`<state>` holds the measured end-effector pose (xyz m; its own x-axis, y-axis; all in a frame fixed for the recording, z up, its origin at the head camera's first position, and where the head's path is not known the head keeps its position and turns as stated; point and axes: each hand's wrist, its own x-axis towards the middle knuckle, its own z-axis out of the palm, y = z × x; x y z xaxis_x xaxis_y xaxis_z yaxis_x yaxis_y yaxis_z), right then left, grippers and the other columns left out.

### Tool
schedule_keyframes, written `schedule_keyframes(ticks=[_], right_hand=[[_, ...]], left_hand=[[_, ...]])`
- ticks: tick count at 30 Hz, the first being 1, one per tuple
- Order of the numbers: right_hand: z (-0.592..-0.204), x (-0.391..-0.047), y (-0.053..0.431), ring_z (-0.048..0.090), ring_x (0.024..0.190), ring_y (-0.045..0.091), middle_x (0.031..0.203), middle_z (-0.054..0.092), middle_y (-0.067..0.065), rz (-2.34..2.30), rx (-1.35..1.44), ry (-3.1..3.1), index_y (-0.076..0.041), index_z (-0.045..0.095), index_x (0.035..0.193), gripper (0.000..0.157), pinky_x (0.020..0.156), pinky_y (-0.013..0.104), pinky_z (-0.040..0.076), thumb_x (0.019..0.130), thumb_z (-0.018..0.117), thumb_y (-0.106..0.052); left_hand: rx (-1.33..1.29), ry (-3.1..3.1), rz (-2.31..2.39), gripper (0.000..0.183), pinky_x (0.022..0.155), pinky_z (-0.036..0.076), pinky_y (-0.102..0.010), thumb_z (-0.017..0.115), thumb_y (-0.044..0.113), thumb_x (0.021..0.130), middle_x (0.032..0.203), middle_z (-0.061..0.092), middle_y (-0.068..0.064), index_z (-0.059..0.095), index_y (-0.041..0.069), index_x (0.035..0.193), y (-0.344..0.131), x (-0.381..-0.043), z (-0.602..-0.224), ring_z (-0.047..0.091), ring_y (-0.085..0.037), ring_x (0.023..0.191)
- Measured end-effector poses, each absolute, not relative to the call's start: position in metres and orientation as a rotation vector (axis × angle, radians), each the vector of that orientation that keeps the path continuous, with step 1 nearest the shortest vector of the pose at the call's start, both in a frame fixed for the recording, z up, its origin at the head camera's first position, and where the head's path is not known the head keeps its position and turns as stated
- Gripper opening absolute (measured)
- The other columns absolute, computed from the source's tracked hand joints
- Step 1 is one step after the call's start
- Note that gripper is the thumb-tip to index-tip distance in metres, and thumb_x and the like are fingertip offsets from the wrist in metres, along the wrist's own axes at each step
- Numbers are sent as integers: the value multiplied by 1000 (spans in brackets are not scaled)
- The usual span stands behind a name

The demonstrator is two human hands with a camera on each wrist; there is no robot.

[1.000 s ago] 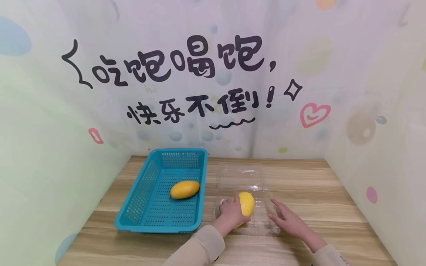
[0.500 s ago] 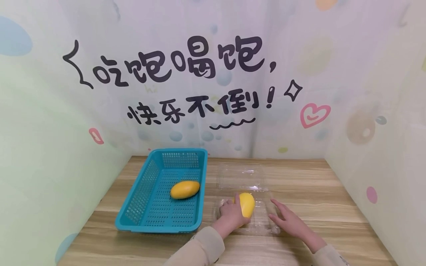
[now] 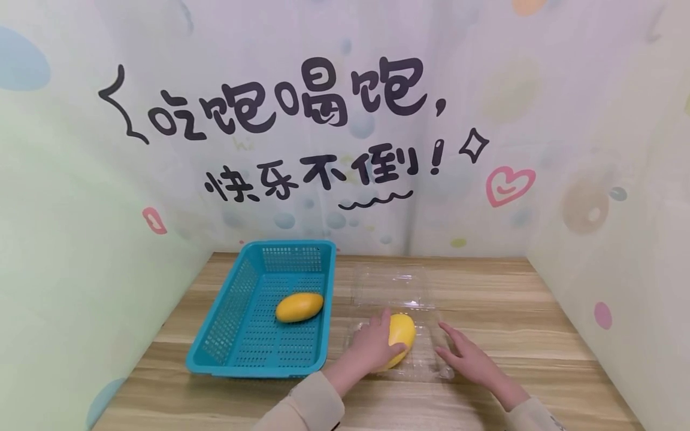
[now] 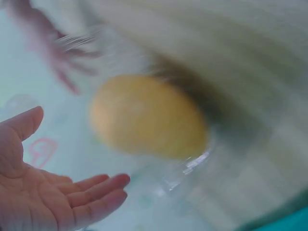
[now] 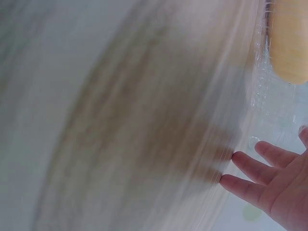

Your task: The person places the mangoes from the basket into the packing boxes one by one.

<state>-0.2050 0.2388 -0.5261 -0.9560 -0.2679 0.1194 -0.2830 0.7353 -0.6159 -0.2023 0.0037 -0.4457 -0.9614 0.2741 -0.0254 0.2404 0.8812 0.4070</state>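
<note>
A yellow mango (image 3: pixel 403 336) lies in the base of a clear plastic clamshell box (image 3: pixel 423 364), whose lid (image 3: pixel 389 286) is folded back toward the wall. My left hand (image 3: pixel 369 346) is at the mango's left side, thumb and fingers spread. In the left wrist view a gap shows between the left hand (image 4: pixel 62 187) and the blurred mango (image 4: pixel 149 118). At the box's right side is my right hand (image 3: pixel 470 359), its fingers extended and holding nothing. The right wrist view shows the right hand's fingertips (image 5: pixel 236 156) by the clear plastic, with part of the mango (image 5: pixel 290 41) beyond.
A blue-green perforated basket (image 3: pixel 195 358) stands left of the box, with another mango (image 3: pixel 299 307) against its right wall. The wood-grain table (image 3: pixel 517 311) ends at printed cloth walls on the back and both sides.
My left hand has loosened from the mango, its fingers opening and the wrist shifting left. The mango now sits slightly further right in the box. My right hand has stayed in place.
</note>
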Motion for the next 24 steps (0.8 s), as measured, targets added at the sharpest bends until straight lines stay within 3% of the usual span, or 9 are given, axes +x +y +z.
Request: schedule_keyframes(ticks=[6,8,12,15,18,24], right_hand=[[-524,-204,238,38,122,46,136,38,29,1038,462,-2914,1,33,139,63,98,57,32,91,54,-34],[-523,-204,238,39,122,46,135,38,29,1039,463,-2915,1,33,139,63,98,57,32,91,54,-34],[-522,-204,237,39,122,46,135,38,30,1044,464,-2916,1,33,139,64,98,57,33,91,54,-34],[-523,-204,236,39,122,46,135,39,30,1047,461,-2913,1,33,139,63,97,57,33,90,55,-34],[-524,-203,236,39,121,46,135,39,30,1040,459,-2908,1,33,139,63,97,57,33,90,55,-33],[-525,-203,236,40,121,46,135,39,30,1039,458,-2906,1,33,139,63,97,57,34,90,55,-34]], left_hand=[[523,2893,851,69,98,40,-45,59,30,89,138,42,-15,24,7,144,-20,-208,-395,44,-30,122],[547,2887,855,66,95,42,-43,57,28,90,141,39,-14,25,8,144,-31,-214,-382,46,-30,121],[551,2937,753,62,78,50,-42,56,24,89,140,41,-14,27,10,143,-57,-233,-366,57,-30,105],[477,3004,675,63,78,50,-46,56,21,88,137,43,-16,28,9,143,-77,-249,-361,55,-34,107],[413,3052,606,62,87,46,-48,55,21,89,138,40,-18,27,9,143,-99,-266,-364,46,-36,119],[294,3049,592,57,96,39,-50,52,20,92,140,37,-21,28,5,142,-136,-285,-381,41,-38,123]])
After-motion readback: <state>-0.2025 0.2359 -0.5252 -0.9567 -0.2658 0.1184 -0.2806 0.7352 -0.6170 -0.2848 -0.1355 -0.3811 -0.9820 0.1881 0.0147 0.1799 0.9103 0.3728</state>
